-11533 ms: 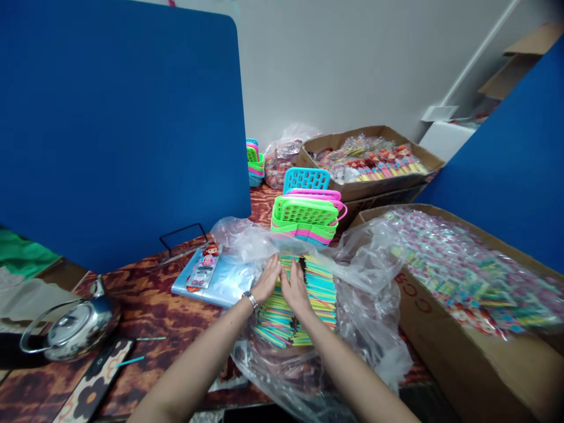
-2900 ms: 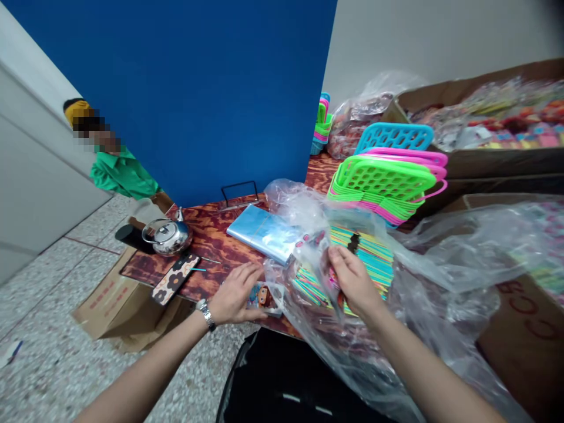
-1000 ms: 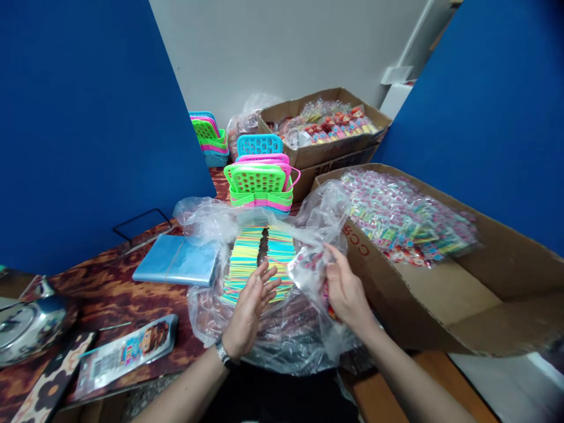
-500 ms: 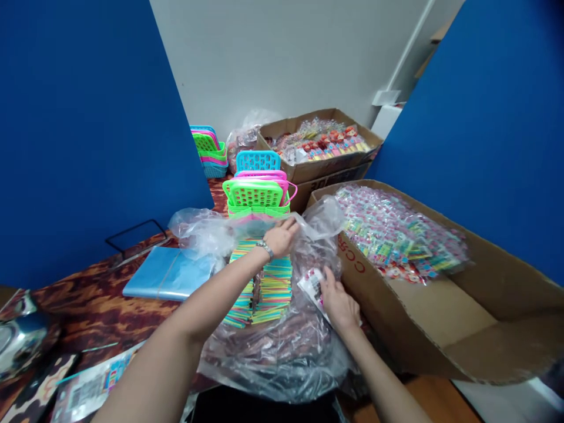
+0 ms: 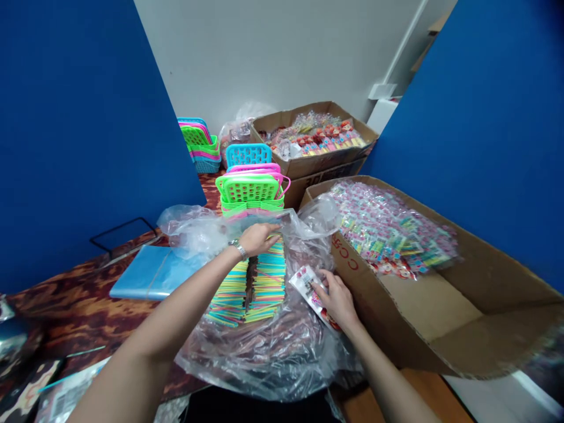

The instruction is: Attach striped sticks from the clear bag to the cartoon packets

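Observation:
My left hand [image 5: 259, 239], with a watch on its wrist, reaches over the far end of two rows of thin coloured sticks [image 5: 269, 282]. Its fingers are stretched out at the top of the right-hand row, and I see nothing held in them. The sticks are yellow, blue, green and pink, and lie in a large clear plastic bag [image 5: 264, 364] that is spread open around them. To the right, my right hand [image 5: 338, 298] grips a flat white packet [image 5: 304, 282] with pink print and a barcode.
A cardboard box [image 5: 458, 305] with many small packets [image 5: 379, 217] stands at the right. Behind are another filled box [image 5: 304, 167] and stacked plastic baskets [image 5: 251, 191]. Blue plastic sleeves [image 5: 143, 273] and a black metal frame [image 5: 117, 235] lie at the left, between blue partitions [image 5: 88, 129].
My left hand has shifted left, showing more of the right-hand row of sticks. My right hand still holds the packet, now more clearly in view. The whole view has shifted slightly.

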Demonstrator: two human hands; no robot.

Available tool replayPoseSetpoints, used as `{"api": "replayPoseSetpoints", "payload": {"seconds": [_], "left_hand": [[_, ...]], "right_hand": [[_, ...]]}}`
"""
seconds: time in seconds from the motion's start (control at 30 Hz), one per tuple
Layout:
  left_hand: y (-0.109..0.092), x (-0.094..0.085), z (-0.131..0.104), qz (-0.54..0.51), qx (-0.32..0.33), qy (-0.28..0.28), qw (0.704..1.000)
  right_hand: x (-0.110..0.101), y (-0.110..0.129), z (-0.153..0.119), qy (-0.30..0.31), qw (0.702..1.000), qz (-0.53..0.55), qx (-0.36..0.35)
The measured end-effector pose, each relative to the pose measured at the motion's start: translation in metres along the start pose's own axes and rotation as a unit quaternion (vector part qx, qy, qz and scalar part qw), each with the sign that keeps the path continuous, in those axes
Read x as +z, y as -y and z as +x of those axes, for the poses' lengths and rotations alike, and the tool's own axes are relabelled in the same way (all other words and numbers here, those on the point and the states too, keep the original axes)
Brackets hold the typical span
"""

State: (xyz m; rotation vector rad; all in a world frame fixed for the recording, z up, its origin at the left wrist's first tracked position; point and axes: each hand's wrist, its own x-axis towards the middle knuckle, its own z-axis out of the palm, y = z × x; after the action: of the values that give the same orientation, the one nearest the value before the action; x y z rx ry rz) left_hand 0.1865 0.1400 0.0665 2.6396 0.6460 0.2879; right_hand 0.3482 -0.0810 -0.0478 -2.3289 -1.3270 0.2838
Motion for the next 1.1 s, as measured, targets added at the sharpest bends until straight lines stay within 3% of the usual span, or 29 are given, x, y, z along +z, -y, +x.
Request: {"api": "replayPoseSetpoints", "payload": {"seconds": [0.1, 0.23, 0.4, 0.53, 0.7, 0.83, 0.9, 1.03, 1.1], "left_hand": [[-0.005, -0.001, -0.039, -0.082, -0.029, -0.054, 0.995], [-0.019, 0.023, -0.093, -0.212, -0.08, -0.093, 0.97], [-0.049, 0.057, -0.147, -0.332, -0.13, -0.079, 0.931], [-0.066, 0.072, -0.172, -0.378, -0.147, -0.048, 0.913], [-0.069, 0.082, -0.181, -0.407, -0.174, -0.052, 0.895], [-0.07, 0.09, -0.173, -0.475, -0.195, -0.055, 0.856], [-0.077, 0.092, -0.163, -0.53, -0.218, -0.071, 0.816], [-0.096, 0.086, -0.133, -0.664, -0.284, -0.156, 0.674], [-0.1, 0.078, -0.121, -0.701, -0.286, -0.186, 0.626]], "right_hand": [[0.003, -0.002, 0.008, -0.011, 1.0, 0.01, 0.004], [0.01, 0.004, 0.02, -0.054, 0.998, -0.014, 0.022], [0.017, 0.011, 0.026, -0.092, 0.993, -0.046, 0.052], [0.012, 0.011, 0.023, -0.103, 0.991, -0.08, 0.039], [0.002, 0.007, 0.028, -0.157, 0.982, -0.088, -0.048], [-0.016, 0.016, 0.031, -0.186, 0.98, -0.018, -0.069], [-0.025, 0.029, 0.027, -0.198, 0.977, 0.033, -0.067], [-0.031, 0.068, 0.004, -0.193, 0.967, 0.157, -0.05], [-0.031, 0.085, -0.008, -0.163, 0.962, 0.212, -0.052]]}}
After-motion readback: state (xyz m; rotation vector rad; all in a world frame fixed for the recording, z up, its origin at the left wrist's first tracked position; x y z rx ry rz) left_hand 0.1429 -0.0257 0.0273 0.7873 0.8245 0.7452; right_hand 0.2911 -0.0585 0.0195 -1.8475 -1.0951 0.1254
